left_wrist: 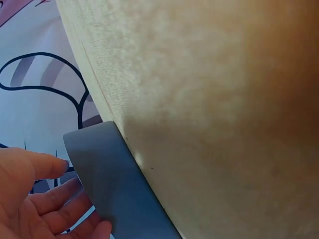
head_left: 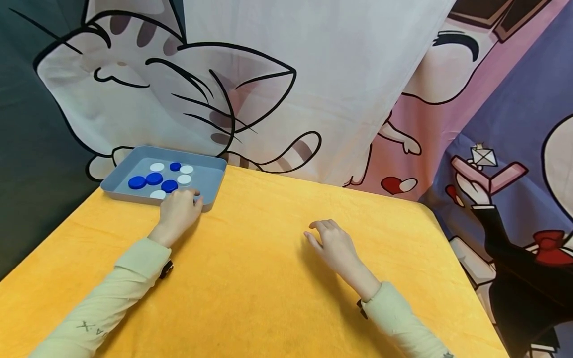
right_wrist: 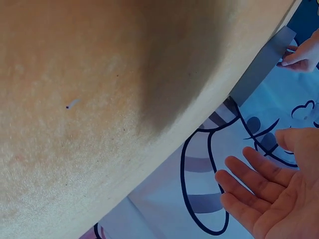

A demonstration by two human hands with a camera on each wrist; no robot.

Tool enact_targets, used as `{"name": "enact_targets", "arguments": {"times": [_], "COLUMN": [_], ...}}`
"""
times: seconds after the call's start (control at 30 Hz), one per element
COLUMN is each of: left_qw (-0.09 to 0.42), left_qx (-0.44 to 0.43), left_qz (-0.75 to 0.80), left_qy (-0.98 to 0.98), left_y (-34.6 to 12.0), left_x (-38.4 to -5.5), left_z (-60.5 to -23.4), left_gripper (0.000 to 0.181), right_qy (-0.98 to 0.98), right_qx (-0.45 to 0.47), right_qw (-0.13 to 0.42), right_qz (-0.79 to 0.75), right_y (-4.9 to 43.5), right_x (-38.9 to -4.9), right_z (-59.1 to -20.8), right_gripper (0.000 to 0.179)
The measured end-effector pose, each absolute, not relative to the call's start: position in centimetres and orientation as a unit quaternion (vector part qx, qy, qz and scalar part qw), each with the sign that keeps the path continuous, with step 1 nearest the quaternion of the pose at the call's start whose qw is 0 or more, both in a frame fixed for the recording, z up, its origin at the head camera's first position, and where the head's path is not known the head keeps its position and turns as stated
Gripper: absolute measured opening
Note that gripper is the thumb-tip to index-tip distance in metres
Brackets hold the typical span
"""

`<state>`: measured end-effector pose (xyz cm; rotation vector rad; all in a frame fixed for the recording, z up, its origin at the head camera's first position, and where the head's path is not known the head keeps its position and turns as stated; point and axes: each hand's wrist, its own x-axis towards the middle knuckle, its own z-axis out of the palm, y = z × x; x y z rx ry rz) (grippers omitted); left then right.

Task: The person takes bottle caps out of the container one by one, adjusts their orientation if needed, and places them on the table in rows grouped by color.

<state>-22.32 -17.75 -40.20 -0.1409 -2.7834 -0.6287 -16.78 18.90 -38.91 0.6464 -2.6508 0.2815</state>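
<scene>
My left hand [head_left: 179, 211] is at the near right corner of a grey-blue tray [head_left: 219, 179], its fingers bent over the rim. The left wrist view shows the thumb [left_wrist: 50, 166] beside the rim, apart from the other fingers, whose tips are partly hidden by the tray wall [left_wrist: 107, 174]. Blue round discs [head_left: 137, 182] and white round discs [head_left: 184, 179] lie spread inside the tray, several of each. My right hand [head_left: 335, 243] hovers over the yellow tablecloth [head_left: 250, 278], fingers loosely bent and nothing in them. Its relaxed palm [right_wrist: 284, 204] shows in the right wrist view.
The tray stands at the table's far left edge. Behind it hangs a curtain [head_left: 349, 74] with a cartoon cat print. A cartoon-printed cloth [head_left: 506, 129] also hangs along the right side, past the table's edge.
</scene>
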Motion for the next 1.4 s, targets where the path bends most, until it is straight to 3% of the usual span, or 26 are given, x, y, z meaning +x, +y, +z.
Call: {"name": "enact_targets", "arguments": {"times": [0.27, 0.53, 0.83, 1.4], "left_qw": [0.148, 0.138, 0.114, 0.108], "left_qx": [-0.061, -0.075, -0.085, -0.131], "left_qz": [-0.213, -0.214, -0.194, -0.147], "left_qy": [-0.964, -0.964, -0.971, -0.975], "left_y": [-18.1, -18.1, -18.1, -18.2], "left_x": [-22.3, -22.2, -22.2, -23.0], "left_z": [-40.3, -40.2, -40.0, -39.6], "left_gripper": [0.021, 0.024, 0.008, 0.008], "right_qy": [-0.951, -0.946, -0.938, -0.934], "right_qx": [0.226, 0.241, 0.261, 0.268], "right_qw": [0.191, 0.195, 0.21, 0.212], "right_qz": [0.095, 0.096, 0.093, 0.104], "right_y": [18.9, 18.8, 18.4, 18.5], "right_x": [-16.7, -16.6, -16.8, -17.8], "right_z": [-39.0, -39.0, -38.8, -38.7], "right_gripper": [0.025, 0.023, 0.019, 0.012]}}
